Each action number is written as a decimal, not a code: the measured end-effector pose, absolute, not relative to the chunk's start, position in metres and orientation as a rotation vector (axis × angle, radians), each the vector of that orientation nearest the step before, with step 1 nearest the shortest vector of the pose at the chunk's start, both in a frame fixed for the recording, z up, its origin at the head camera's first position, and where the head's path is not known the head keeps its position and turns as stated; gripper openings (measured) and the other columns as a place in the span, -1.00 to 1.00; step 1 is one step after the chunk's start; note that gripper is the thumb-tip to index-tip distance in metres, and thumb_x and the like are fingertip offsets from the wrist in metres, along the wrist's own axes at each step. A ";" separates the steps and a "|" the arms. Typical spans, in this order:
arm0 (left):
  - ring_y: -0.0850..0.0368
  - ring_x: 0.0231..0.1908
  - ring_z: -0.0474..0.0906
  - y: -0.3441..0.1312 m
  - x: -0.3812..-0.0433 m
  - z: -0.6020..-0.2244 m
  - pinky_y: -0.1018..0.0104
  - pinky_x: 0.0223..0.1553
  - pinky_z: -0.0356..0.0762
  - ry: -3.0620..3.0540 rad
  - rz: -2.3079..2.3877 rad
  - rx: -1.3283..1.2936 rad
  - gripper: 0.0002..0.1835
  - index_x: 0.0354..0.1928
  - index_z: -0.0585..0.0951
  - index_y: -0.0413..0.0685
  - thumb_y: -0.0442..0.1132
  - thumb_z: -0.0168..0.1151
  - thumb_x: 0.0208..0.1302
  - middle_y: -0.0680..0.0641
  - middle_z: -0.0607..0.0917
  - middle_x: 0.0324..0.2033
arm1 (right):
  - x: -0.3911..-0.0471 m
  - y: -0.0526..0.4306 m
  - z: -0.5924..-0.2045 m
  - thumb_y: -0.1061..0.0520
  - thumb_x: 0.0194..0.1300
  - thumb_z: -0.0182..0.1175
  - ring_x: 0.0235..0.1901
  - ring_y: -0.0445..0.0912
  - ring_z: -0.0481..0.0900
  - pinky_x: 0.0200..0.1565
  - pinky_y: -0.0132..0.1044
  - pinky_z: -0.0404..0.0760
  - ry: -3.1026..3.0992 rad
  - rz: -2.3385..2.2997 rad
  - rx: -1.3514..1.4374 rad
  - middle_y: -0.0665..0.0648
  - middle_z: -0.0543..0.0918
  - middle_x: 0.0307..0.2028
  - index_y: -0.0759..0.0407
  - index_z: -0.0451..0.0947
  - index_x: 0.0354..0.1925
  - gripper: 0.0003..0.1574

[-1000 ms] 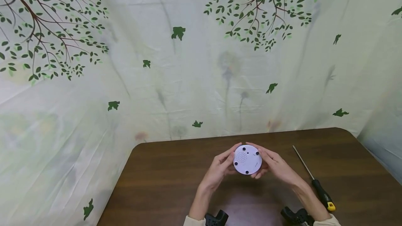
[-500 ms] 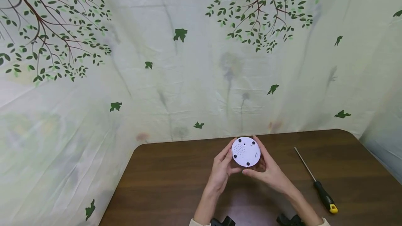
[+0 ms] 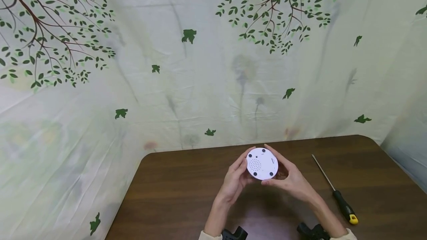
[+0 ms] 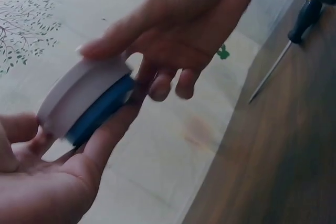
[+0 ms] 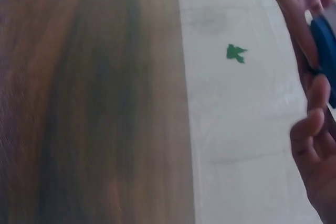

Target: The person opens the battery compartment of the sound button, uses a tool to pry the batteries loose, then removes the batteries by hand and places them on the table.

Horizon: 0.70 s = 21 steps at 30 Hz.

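A round white device (image 3: 262, 163) is held up above the table, its flat face with speaker holes and several black dots turned toward the head camera. The left wrist view shows a blue band (image 4: 100, 111) behind its white rim. My left hand (image 3: 233, 180) grips the left edge, thumb in front and fingers wrapped behind. On the other side my right hand (image 3: 290, 180) holds the rim between the thumb at the bottom and fingers at the top. In the right wrist view only part of the blue side (image 5: 324, 48) shows, at the right border.
A screwdriver (image 3: 343, 205) with a black and yellow handle lies on the brown wooden table (image 3: 173, 195), to the right of my right hand. Behind the table hangs a pale cloth (image 3: 213, 84) printed with branches and leaves.
The device has turned counterclockwise in the head view and risen slightly. My right hand has shifted its hold, from thumb over the face to thumb under the lower rim.
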<state>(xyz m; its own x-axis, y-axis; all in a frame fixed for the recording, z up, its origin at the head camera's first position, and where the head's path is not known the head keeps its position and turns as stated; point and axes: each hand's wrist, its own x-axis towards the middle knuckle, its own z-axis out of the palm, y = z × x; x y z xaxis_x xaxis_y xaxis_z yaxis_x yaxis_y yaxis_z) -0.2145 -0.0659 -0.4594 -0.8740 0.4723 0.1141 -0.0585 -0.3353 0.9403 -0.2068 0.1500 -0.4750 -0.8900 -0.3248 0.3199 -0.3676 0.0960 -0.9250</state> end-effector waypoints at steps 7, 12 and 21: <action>0.18 0.15 0.51 -0.056 -0.212 -0.459 0.21 0.05 0.62 1.552 2.410 0.478 -0.43 0.63 0.17 0.03 -0.05 -0.19 0.70 -0.16 0.28 0.51 | -0.206 0.136 -0.481 0.41 0.30 0.34 0.21 -0.39 0.54 0.03 -0.48 0.68 -2.091 1.975 0.673 0.41 0.21 0.54 0.08 0.06 0.64 0.10; 0.19 0.15 0.52 -0.055 -0.212 -0.459 0.25 0.06 0.62 1.540 2.432 0.451 -0.44 0.63 0.17 0.10 0.00 -0.27 0.71 -0.14 0.30 0.49 | -0.201 0.127 -0.479 0.38 0.26 0.41 0.05 -0.39 0.61 -0.12 -0.53 0.67 -2.069 1.903 0.590 0.37 0.44 0.40 0.09 0.18 0.59 0.06; 0.27 -0.02 0.64 -0.065 -0.215 -0.460 0.31 -0.09 0.71 1.592 2.351 0.485 -0.41 0.55 0.28 -0.16 0.02 -0.33 0.71 0.00 0.55 0.22 | -0.202 0.139 -0.470 0.35 0.20 0.47 -0.56 -0.33 0.40 -0.60 -0.37 0.41 -2.192 1.953 0.746 0.01 0.58 0.04 0.12 0.25 0.55 0.04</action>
